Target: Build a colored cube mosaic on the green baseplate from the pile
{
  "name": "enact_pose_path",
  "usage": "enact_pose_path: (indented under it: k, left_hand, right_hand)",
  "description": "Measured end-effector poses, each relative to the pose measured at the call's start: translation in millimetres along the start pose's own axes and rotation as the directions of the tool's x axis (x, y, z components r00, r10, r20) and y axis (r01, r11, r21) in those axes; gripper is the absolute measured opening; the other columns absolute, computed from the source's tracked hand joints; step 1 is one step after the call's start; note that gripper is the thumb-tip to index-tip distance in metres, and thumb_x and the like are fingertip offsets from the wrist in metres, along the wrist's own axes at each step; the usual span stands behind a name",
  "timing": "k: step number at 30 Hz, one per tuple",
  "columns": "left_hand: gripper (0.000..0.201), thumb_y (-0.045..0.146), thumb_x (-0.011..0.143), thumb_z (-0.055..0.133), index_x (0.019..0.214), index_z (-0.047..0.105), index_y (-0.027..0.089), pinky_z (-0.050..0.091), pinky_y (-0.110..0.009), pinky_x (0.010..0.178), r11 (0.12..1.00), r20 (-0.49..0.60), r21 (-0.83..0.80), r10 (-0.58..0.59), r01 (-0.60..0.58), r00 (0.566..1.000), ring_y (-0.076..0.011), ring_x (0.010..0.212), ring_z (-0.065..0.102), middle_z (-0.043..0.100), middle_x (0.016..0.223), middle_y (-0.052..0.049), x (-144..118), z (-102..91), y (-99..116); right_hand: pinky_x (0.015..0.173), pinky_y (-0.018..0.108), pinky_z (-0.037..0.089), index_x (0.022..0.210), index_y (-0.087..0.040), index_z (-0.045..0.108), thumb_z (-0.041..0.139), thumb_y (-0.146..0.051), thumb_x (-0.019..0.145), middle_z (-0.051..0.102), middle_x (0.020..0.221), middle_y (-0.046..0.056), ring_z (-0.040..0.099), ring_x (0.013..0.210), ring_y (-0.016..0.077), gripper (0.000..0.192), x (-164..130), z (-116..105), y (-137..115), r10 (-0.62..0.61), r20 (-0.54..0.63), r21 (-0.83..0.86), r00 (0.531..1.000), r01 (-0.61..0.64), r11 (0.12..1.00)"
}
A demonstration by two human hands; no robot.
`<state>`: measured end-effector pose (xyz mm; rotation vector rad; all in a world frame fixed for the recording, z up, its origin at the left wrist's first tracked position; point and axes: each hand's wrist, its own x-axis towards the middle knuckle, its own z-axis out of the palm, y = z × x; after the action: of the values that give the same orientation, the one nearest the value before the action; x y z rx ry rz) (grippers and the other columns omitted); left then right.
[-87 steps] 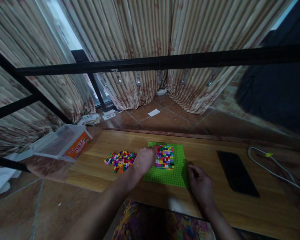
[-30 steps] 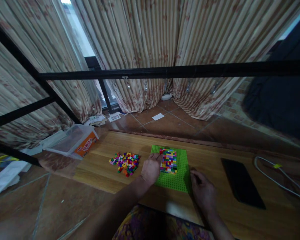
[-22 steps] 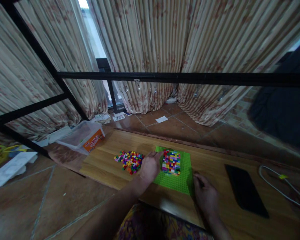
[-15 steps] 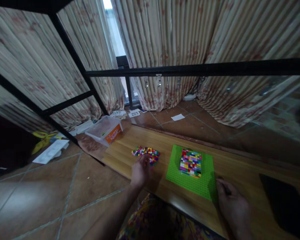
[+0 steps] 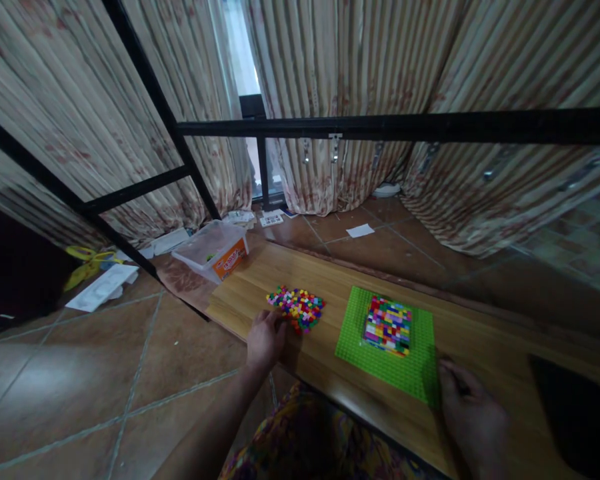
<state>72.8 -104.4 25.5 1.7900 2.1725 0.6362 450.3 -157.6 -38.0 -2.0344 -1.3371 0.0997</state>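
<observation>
The left hand (image 5: 266, 340) and right hand (image 5: 473, 410), both curled, grip unclear from here, flank the green baseplate (image 5: 397, 373), which carries a squarish, many-coloured brick block (image 5: 388, 325).

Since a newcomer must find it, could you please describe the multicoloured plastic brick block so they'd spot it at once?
On the brown wooden tabletop, find the flat green studded plastic baseplate beside the right hand. The rectangular multicoloured plastic brick block sits on it, tightly packed, unlike the loose multicoloured plastic bricks by the left hand.

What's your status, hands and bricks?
Left hand at loose brick pile. Right hand beside green baseplate. Multicolored brick block on baseplate. Dark flat object farther right.
</observation>
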Motion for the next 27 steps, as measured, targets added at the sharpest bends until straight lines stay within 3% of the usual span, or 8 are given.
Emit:
enact_pose_path:
  k: [4,7,11,13,16,20,27]
  left_hand:
    - [0.012,0.026,0.083,0.057,0.09,0.064,0.02,0.045,-0.026,0.071,0.993,-0.011,-0.121,-0.013,0.011,1.0,-0.0168,0.079,0.063,0.066,0.085,-0.003,-1.8,-3.4,9.8]
    - [0.009,0.02,0.081,0.056,0.087,0.062,0.019,0.043,-0.023,0.064,0.955,0.007,-0.289,0.07,-0.065,0.998,-0.0135,0.068,0.061,0.065,0.074,0.0,1.9,2.8,36.2]
    - [0.012,0.01,0.075,0.054,0.079,0.063,0.018,0.045,-0.022,0.067,0.784,0.069,-0.589,0.293,-0.198,0.954,-0.0122,0.07,0.061,0.066,0.074,0.0,14.7,27.2,88.4]
    - [0.011,0.009,0.073,0.055,0.075,0.063,0.017,0.046,-0.023,0.068,0.704,0.104,-0.69,0.329,-0.17,0.938,-0.0125,0.07,0.061,0.066,0.073,0.0,22.5,42.1,111.2]
    - [0.013,0.007,0.069,0.056,0.072,0.064,0.017,0.047,-0.023,0.069,0.664,0.146,-0.738,0.335,-0.123,0.931,-0.0123,0.069,0.061,0.066,0.07,0.0,32.8,61.1,132.9]
    - [0.013,0.006,0.067,0.057,0.068,0.063,0.017,0.047,-0.023,0.069,0.659,0.177,-0.744,0.354,-0.111,0.918,-0.0116,0.067,0.061,0.066,0.069,0.001,43.2,75.5,142.7]
    - [0.017,0.004,0.065,0.056,0.072,0.066,0.017,0.048,-0.023,0.068,0.671,0.184,-0.734,0.345,-0.105,0.92,-0.0121,0.068,0.062,0.069,0.073,0.0,52.3,82.7,146.2]
  right_hand:
    - [0.068,0.032,0.05,0.096,-0.018,0.072,0.043,-0.059,0.086,0.075,0.096,0.011,0.07,0.075,0.025,0.051,0.6,-0.3,-5.1,-0.005,-0.017,0.038,1.0,0.005,0.999]
    - [0.068,0.031,0.05,0.095,-0.018,0.072,0.043,-0.059,0.086,0.075,0.096,0.011,0.07,0.076,0.0244,0.051,1.4,-1.3,-8.5,0.005,0.002,0.072,1.0,-0.005,0.997]
    - [0.069,0.031,0.05,0.096,-0.017,0.072,0.042,-0.058,0.089,0.075,0.095,0.012,0.07,0.077,0.0243,0.051,1.5,-2.2,-10.9,-0.01,0.003,0.099,1.0,0.01,0.995]
    - [0.072,0.032,0.05,0.097,-0.017,0.071,0.042,-0.057,0.09,0.075,0.098,0.012,0.07,0.08,0.0244,0.05,1.4,-2.4,-11.9,-0.03,0.003,0.12,1.0,0.03,0.992]
    - [0.075,0.033,0.051,0.096,-0.018,0.071,0.042,-0.055,0.091,0.074,0.099,0.012,0.07,0.082,0.0245,0.048,1.8,-2.4,-13.5,-0.03,-0.009,0.129,1.0,0.031,0.991]
    - [0.075,0.033,0.051,0.095,-0.018,0.071,0.043,-0.052,0.091,0.074,0.098,0.012,0.07,0.083,0.024,0.044,2.6,-3.4,-16.8,-0.015,-0.007,0.162,1.0,0.016,0.987]
    - [0.077,0.032,0.051,0.095,-0.019,0.071,0.045,-0.048,0.09,0.074,0.099,0.011,0.07,0.085,0.0233,0.04,2.7,-6.3,-21.7,0.01,-0.001,0.195,1.0,-0.01,0.981]
